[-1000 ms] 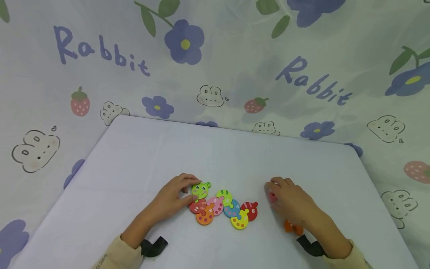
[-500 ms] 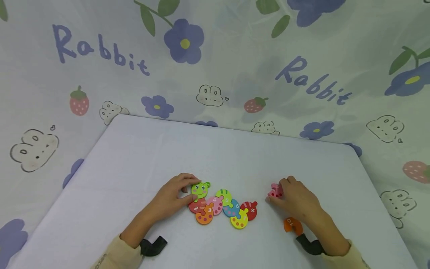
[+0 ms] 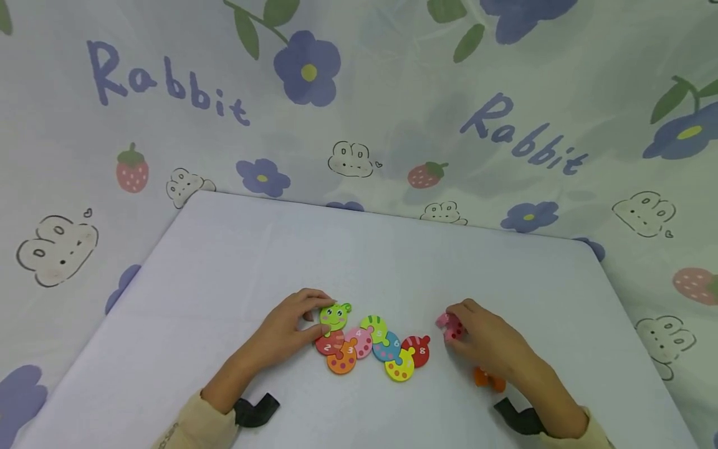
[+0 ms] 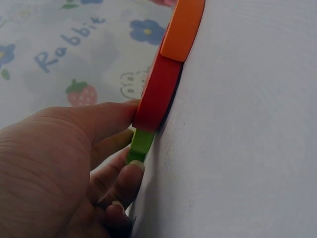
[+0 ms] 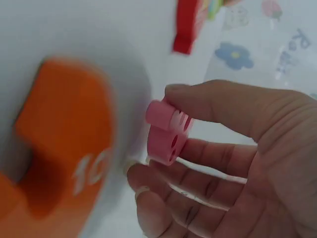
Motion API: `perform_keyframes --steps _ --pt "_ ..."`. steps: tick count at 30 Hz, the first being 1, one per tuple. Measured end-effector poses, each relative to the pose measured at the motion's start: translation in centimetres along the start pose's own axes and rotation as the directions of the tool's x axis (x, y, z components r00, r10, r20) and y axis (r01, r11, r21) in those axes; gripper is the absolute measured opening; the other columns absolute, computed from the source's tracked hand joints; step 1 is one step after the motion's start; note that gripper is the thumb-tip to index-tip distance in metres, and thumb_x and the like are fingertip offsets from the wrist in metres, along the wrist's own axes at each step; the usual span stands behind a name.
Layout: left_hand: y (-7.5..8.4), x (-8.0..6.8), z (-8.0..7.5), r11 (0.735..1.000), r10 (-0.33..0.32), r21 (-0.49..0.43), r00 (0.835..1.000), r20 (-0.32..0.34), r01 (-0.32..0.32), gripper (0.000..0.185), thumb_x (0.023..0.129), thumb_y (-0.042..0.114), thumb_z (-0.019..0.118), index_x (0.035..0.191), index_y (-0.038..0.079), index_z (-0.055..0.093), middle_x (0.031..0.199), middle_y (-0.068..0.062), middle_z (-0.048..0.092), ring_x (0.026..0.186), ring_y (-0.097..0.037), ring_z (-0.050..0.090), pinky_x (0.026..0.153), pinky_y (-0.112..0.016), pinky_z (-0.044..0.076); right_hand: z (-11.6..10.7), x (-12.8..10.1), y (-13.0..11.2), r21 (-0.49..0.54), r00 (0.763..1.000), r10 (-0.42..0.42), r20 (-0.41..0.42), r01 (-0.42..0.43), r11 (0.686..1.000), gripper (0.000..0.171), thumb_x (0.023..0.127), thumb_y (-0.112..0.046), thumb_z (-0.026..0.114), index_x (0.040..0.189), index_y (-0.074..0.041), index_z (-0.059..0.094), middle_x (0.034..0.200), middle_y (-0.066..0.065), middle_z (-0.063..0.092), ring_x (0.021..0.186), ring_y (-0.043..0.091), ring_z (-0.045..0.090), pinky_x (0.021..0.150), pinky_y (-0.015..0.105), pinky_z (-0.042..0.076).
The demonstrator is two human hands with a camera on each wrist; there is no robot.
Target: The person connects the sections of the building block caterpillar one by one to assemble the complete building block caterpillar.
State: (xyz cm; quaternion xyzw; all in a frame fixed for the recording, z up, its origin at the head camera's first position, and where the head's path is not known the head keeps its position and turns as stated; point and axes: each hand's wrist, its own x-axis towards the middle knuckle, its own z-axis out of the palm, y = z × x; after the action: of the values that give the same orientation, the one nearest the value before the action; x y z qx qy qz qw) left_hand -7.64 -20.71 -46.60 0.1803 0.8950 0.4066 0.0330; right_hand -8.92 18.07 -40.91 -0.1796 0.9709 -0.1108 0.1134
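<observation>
Head view: right hand (image 3: 493, 346) pinches a pink piece (image 3: 449, 325), lifted just right of the red 8 piece (image 3: 417, 351) that ends the caterpillar chain (image 3: 373, 346). Best lowered flat, tab turned toward 8. Left hand (image 3: 286, 330) curls on the green head (image 3: 335, 317), steadying the row. Orange 10 piece (image 3: 487, 378) lies on the bench (image 3: 359, 262), half under the right wrist; a sleeve could drag it.

Left wrist view: fingers (image 4: 119, 181) press the green edge (image 4: 140, 145), thumb on the red piece (image 4: 157, 94).

Right wrist view: pink piece (image 5: 168, 131) held between thumb and fingertips; orange 10 (image 5: 69, 134) blurred close by.
</observation>
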Motion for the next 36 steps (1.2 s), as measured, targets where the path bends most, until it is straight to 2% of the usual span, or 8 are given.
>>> perform_keyframes --steps 5,10,14,18,24,29,36 --pt "0.1 0.1 0.0 1.0 -0.007 0.002 1.0 -0.001 0.007 0.047 0.093 0.023 0.082 0.138 0.016 0.068 0.137 0.008 0.058 0.097 -0.011 0.055 0.085 -0.03 0.049 -0.5 -0.6 -1.8 -0.046 0.995 -0.093 -0.038 0.092 0.995 0.058 0.082 -0.028 0.091 0.131 -0.008 0.068 0.118 0.003 0.066 0.105 0.02 0.066 0.086 0.04 0.06" --pt "0.1 0.1 0.1 1.0 -0.01 0.001 1.0 0.007 0.01 0.047 0.094 0.024 0.082 0.138 0.017 0.068 0.137 0.009 0.058 0.098 -0.011 0.055 0.085 -0.031 0.048 -0.2 -0.9 -3.0 -0.096 0.992 -0.115 -0.049 0.11 0.989 0.056 0.079 -0.028 0.093 0.128 -0.014 0.071 0.117 0.001 0.069 0.107 0.02 0.066 0.082 0.037 0.061" --pt "0.1 0.2 0.1 1.0 -0.007 0.004 1.0 0.007 0.007 0.047 0.094 0.024 0.082 0.138 0.018 0.068 0.138 0.009 0.058 0.099 -0.011 0.055 0.086 -0.031 0.049 1.1 -0.5 -3.0 -0.132 0.984 -0.17 -0.058 0.161 0.978 0.046 0.08 -0.024 0.093 0.121 -0.016 0.075 0.109 -0.001 0.067 0.098 0.016 0.065 0.078 0.031 0.06" --pt "0.0 0.2 0.2 1.0 -0.003 0.007 1.0 0.006 0.003 0.047 0.094 0.025 0.082 0.139 0.018 0.068 0.138 0.01 0.058 0.098 -0.01 0.055 0.086 -0.031 0.048 1.8 -0.1 -2.6 -0.132 0.977 -0.203 -0.062 0.193 0.972 0.045 0.078 -0.022 0.094 0.12 -0.017 0.076 0.105 -0.002 0.063 0.09 0.012 0.061 0.074 0.026 0.058" --pt "-0.2 0.2 0.3 1.0 -0.007 0.004 1.0 0.006 0.007 0.048 0.094 0.025 0.082 0.139 0.018 0.068 0.137 0.009 0.058 0.098 -0.01 0.055 0.085 -0.031 0.048 1.5 0.9 -2.3 -0.086 0.995 -0.102 0.007 0.102 0.991 0.051 0.078 -0.025 0.094 0.125 -0.021 0.074 0.109 -0.001 0.062 0.098 0.017 0.061 0.079 0.033 0.06" --pt "-0.3 0.3 0.4 1.0 -0.015 -0.008 1.0 0.008 0.015 0.048 0.093 0.025 0.082 0.139 0.018 0.067 0.138 0.009 0.058 0.097 -0.01 0.055 0.085 -0.03 0.049 1.3 1.6 -0.9 -0.063 0.999 -0.043 0.016 0.044 0.997 0.057 0.08 -0.027 0.092 0.132 -0.019 0.071 0.11 0.001 0.061 0.1 0.019 0.06 0.079 0.037 0.06" --pt "-0.4 0.3 0.3 1.0 -0.018 0.002 1.0 0.005 0.018 0.049 0.093 0.025 0.082 0.139 0.018 0.067 0.138 0.009 0.058 0.097 -0.009 0.055 0.085 -0.03 0.049 0.2 0.2 0.9 -0.06 0.995 0.049 0.084 -0.044 0.997 0.064 0.079 -0.033 0.093 0.134 -0.013 0.068 0.12 0.009 0.063 0.108 0.028 0.062 0.082 0.045 0.06"
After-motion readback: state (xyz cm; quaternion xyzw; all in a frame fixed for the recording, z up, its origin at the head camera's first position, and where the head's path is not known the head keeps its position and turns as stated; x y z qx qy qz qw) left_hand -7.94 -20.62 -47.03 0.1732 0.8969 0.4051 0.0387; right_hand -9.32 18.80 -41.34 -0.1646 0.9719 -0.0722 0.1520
